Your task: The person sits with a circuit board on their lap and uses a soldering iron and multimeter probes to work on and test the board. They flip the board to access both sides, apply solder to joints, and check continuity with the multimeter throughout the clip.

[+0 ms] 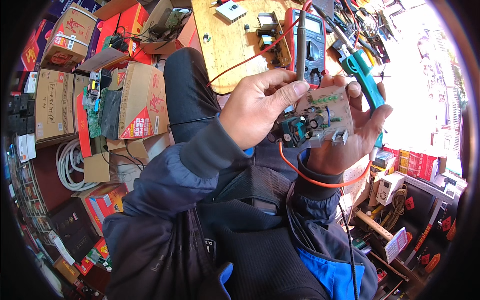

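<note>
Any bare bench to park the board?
One patch: bare wood left of the multimeter, between the white box and the red lead. Right of the meter, tools crowd it. Boxes fill the left.

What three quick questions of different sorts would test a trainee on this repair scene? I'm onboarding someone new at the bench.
1. True or false: the right hand cradles the small tan circuit board from beneath.
2. Which hand grips the dark grey test probe? A) left hand B) right hand C) neither
3. Fill in: the red-cased multimeter lies on the pale ____ tabletop.

Key: 1 true. 2 A: the left hand's thumb and fingers pinch the probe, tip down by the board. 3 wooden. Also note the teal-handled soldering iron sits behind the right hand's fingers; whether it is gripped cannot be told.
</note>
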### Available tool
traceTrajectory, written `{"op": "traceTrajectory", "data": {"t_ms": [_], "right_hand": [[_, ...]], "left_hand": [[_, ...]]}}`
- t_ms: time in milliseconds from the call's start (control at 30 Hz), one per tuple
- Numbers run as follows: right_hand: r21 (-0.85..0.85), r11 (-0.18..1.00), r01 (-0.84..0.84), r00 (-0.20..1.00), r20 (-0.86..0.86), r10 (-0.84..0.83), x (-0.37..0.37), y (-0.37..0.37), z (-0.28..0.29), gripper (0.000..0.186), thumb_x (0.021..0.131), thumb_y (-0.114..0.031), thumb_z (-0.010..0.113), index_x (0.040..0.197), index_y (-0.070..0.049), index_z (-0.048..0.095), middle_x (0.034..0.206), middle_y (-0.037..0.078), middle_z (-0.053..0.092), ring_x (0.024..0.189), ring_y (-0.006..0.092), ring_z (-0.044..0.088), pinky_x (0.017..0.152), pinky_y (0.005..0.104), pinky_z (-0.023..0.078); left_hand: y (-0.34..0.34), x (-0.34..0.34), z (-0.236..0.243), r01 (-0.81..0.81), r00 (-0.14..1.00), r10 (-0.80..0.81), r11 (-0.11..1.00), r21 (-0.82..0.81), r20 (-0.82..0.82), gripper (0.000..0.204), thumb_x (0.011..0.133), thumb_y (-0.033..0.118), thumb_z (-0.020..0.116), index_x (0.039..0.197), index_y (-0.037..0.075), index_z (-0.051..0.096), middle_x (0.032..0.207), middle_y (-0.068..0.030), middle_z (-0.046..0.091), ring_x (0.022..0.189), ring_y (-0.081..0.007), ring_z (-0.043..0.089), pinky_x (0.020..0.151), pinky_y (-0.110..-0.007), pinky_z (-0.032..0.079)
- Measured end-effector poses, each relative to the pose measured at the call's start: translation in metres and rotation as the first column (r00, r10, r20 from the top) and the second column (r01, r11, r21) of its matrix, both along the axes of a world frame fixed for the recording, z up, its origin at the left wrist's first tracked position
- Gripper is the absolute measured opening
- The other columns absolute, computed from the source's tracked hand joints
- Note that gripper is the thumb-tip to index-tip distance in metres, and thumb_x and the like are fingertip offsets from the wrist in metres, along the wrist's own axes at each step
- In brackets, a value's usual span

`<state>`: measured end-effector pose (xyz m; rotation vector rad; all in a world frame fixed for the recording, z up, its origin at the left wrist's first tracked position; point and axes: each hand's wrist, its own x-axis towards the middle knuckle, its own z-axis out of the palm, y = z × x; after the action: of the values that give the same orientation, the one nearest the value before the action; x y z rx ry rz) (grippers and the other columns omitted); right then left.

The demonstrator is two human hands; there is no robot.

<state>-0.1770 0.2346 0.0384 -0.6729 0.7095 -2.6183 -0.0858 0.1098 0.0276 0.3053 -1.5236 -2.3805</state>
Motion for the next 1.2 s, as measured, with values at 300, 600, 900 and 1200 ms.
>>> {"op": "traceTrajectory", "data": {"t_ms": [300,600,900,1200], "right_hand": [[0.108,0.986,0.126,0.992,-0.027,-0.124,0.008,-0.002,0.003,0.048,0.109,-0.05,0.037,0.14,-0.014,0.046,0.101,0.013,0.066,0.103,0.0366,0.069,0.093,0.0553,0.056],[0.039,0.994,0.098,0.987,-0.131,-0.092,0.013,-0.009,0.006,0.054,0.11,-0.048,0.033,0.143,-0.009,0.049,0.107,0.017,0.068,0.113,0.0386,0.065,0.105,0.0589,0.048],[0.066,0.971,0.229,0.953,-0.219,-0.209,0.012,-0.003,0.013,0.059,0.105,-0.053,0.042,0.146,-0.01,0.047,0.109,0.02,0.066,0.118,0.0468,0.061,0.109,0.0645,0.041],[0.128,0.98,0.149,0.933,-0.346,-0.097,0.021,0.017,0.022,0.066,0.103,-0.056,0.047,0.146,-0.006,0.046,0.097,0.013,0.059,0.092,0.0281,0.061,0.088,0.046,0.054]], "left_hand": [[0.011,0.003,-0.006,-0.081,0.997,0.081,0.995,0.06,0.002,0.031,0.104,0.023,0.062,0.116,-0.005,0.069,0.095,-0.0061,0.07,0.089,-0.0099,0.063,0.081,-0.024,0.051],[0.013,0.005,-0.013,-0.17,0.985,0.17,0.985,0.021,0.012,0.035,0.104,0.028,0.061,0.114,-0.005,0.07,0.097,-0.0076,0.071,0.085,-0.0102,0.066,0.078,-0.025,0.055],[-0.002,0.018,-0.01,-0.193,0.977,0.212,0.925,0.326,-0.026,0.036,0.105,0.027,0.057,0.118,-0.005,0.064,0.096,-0.0136,0.071,0.084,-0.02,0.071,0.078,-0.032,0.06],[-0.076,0.054,-0.043,0.339,0.779,0.119,0.745,0.574,-0.615,0.049,0.101,0.042,0.054,0.137,0.009,0.058,0.109,-0.0129,0.063,0.091,-0.0268,0.063,0.081,-0.047,0.048]]}}
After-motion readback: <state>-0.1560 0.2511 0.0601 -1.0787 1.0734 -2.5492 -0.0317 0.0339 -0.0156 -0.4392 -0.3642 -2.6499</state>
